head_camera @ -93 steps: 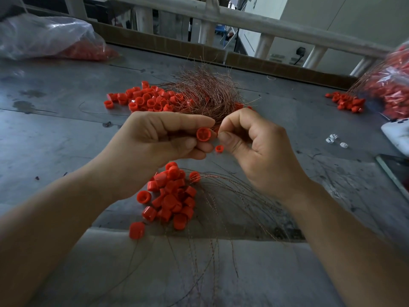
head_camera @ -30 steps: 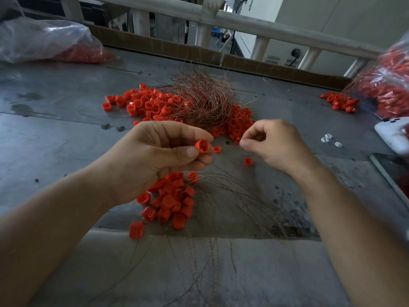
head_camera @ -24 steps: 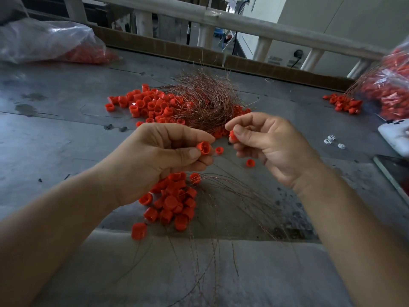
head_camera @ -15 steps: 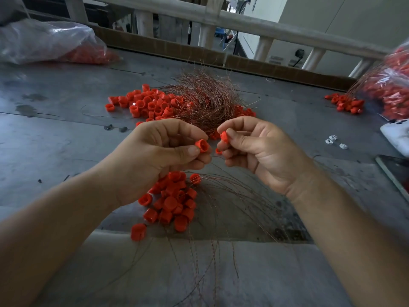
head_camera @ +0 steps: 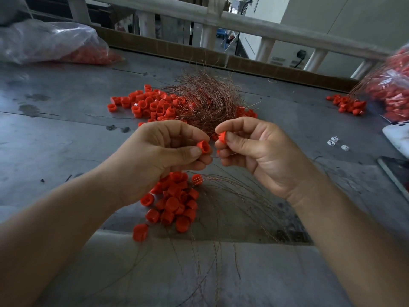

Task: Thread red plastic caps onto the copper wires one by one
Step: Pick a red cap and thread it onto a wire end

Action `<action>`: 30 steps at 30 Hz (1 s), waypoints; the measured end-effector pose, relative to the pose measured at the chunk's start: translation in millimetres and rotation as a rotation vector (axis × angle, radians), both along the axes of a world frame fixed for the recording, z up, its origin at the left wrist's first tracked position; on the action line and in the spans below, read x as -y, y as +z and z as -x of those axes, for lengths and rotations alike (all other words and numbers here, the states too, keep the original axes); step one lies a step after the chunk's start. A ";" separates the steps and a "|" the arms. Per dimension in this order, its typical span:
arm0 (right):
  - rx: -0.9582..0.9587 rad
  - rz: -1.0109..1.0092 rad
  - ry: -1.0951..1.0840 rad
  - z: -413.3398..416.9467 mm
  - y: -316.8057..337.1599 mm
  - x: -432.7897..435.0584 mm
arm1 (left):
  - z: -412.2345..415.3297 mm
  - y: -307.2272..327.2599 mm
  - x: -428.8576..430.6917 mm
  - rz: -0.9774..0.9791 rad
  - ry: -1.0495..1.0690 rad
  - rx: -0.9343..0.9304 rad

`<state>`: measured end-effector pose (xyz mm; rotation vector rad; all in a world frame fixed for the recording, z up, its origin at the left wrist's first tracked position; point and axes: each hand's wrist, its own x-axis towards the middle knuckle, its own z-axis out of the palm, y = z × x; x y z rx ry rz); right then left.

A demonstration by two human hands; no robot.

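Head view: my left hand (head_camera: 159, 156) pinches a hollow red cap (head_camera: 204, 147), my right hand (head_camera: 254, 156) a second cap (head_camera: 222, 136), over the scuffed grey counter (head_camera: 66, 140).

A small assembly workshop, by the look of its worktop: a scuffed, stained grey metal bench (head_camera: 55, 134) carries red plastic caps (head_camera: 150, 105) in 3 loose heaps beside a tangle of copper wire (head_camera: 210, 100). A clear plastic bag (head_camera: 44, 41) at the far left and a second bag (head_camera: 394, 85) at the right edge bulge with more of the same caps. A cardboard strip (head_camera: 166, 53) lines the bench's far edge below a rough pale railing (head_camera: 243, 21); a socket (head_camera: 301, 53) sits on the plain wall beyond.
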<state>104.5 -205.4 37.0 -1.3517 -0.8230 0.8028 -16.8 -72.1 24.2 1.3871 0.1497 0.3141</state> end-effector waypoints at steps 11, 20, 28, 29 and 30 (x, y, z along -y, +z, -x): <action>-0.015 0.001 0.007 1.5 -0.6 -0.8 | -0.8 0.4 -0.2 0.018 0.007 -0.009; 0.027 -0.016 0.040 3.3 -1.7 -0.6 | -1.3 -0.1 -1.4 0.020 0.015 -0.015; 0.231 -0.051 -0.046 8.1 -2.7 -1.3 | -0.8 1.0 -0.1 0.020 0.033 -0.013; 0.250 -0.064 -0.067 8.3 -3.3 -1.8 | -0.7 1.0 -0.2 0.012 0.035 -0.012; 0.276 -0.079 -0.083 8.5 -3.8 -2.3 | -0.6 0.9 -0.3 0.007 0.037 -0.010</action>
